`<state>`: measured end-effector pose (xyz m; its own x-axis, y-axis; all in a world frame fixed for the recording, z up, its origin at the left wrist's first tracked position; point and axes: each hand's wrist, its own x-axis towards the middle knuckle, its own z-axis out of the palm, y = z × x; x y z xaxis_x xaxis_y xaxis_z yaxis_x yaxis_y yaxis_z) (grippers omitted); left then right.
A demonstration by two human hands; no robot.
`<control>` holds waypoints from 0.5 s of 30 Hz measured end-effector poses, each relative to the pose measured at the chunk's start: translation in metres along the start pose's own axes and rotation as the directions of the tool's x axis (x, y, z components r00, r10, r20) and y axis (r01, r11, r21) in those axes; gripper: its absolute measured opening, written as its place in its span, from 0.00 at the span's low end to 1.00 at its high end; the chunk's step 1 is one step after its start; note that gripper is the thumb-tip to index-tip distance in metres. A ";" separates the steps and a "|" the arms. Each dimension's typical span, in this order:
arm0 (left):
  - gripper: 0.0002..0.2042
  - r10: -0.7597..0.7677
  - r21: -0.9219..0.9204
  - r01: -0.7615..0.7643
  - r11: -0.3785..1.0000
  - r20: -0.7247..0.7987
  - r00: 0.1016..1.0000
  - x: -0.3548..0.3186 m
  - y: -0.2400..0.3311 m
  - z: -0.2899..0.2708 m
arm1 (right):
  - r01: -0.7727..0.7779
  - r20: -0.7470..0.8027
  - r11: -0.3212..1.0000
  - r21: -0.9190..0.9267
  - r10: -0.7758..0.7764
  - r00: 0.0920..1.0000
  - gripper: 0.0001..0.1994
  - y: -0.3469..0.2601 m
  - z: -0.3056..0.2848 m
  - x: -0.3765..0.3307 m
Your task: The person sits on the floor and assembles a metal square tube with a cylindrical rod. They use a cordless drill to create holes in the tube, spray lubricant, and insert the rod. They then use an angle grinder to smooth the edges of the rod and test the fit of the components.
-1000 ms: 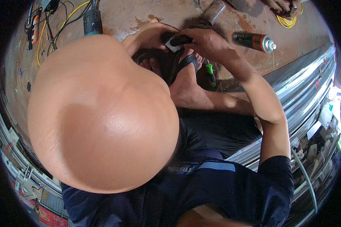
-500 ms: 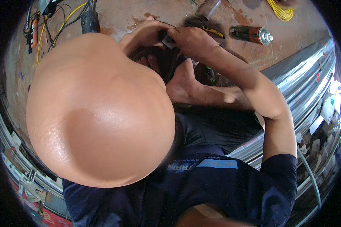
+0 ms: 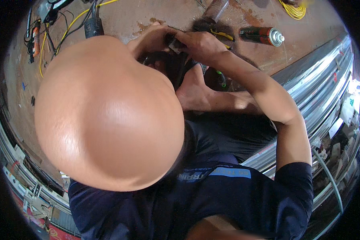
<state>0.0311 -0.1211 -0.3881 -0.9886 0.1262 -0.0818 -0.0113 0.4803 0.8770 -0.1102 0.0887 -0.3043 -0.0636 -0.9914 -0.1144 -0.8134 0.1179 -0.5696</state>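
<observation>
My two hands meet over the floor at the top middle. My right hand (image 3: 202, 45) is closed with its fingers pinched on a small grey metal piece (image 3: 174, 46). Curled round from the other side, my left hand (image 3: 153, 38) touches the right fingertips; what lies inside it is hidden in shadow. A dark object (image 3: 170, 60) sits beneath both hands, too shaded to name. Close below is my bare foot (image 3: 194, 90), and bare toes show in the shadow beside it. A large bare limb (image 3: 108, 112), very near the camera, covers much of the left side.
On the brown floor lie a spray can (image 3: 262, 36), a yellow-and-black tool (image 3: 222, 35), a green-and-black handle (image 3: 221, 80) and a tube (image 3: 219, 10). Yellow cable (image 3: 294, 11) is coiled at the far right. Long shiny bars (image 3: 316, 82) run along the right; black cables (image 3: 62, 24) lie far left.
The whole view has shifted slightly. My hands stay together at the metal piece, which has turned a little and shows more of its face.
</observation>
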 end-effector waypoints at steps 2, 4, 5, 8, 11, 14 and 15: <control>0.34 -0.037 -0.077 0.036 0.996 -0.010 0.999 -0.004 0.006 0.004 | -0.078 0.041 0.997 0.024 0.077 0.996 0.28 -0.001 -0.003 -0.002; 0.37 -0.026 0.032 0.028 0.999 -0.052 0.998 -0.002 0.011 -0.002 | -0.147 -0.040 0.974 0.174 0.156 0.987 0.28 -0.003 -0.006 -0.020; 0.39 -0.004 0.166 0.018 0.986 -0.085 0.996 -0.009 0.017 -0.001 | -0.200 -0.049 0.948 0.247 0.218 0.975 0.27 -0.001 -0.007 -0.029; 0.42 0.102 0.285 -0.043 0.958 -0.196 0.975 -0.018 0.033 0.003 | -0.299 -0.267 0.907 0.298 0.379 0.886 0.31 0.006 -0.005 -0.050; 0.38 0.190 0.276 -0.101 0.956 -0.318 0.929 -0.019 0.042 0.018 | -0.340 -0.358 0.870 0.358 0.464 0.810 0.23 0.041 -0.016 -0.055; 0.30 0.229 0.276 -0.130 0.952 -0.366 0.902 -0.013 0.040 0.031 | -0.445 -0.379 0.865 0.232 0.502 0.778 0.20 0.076 -0.025 -0.063; 0.28 0.199 0.260 -0.106 0.960 -0.365 0.909 -0.012 0.039 0.035 | -0.497 -0.322 0.856 0.145 0.516 0.794 0.20 0.083 -0.025 -0.067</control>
<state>0.0479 -0.0737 -0.3693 -0.9559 -0.1066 0.2735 0.1330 0.6731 0.7274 -0.1881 0.1637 -0.3241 -0.6562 -0.7446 -0.1223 -0.5807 0.6018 -0.5483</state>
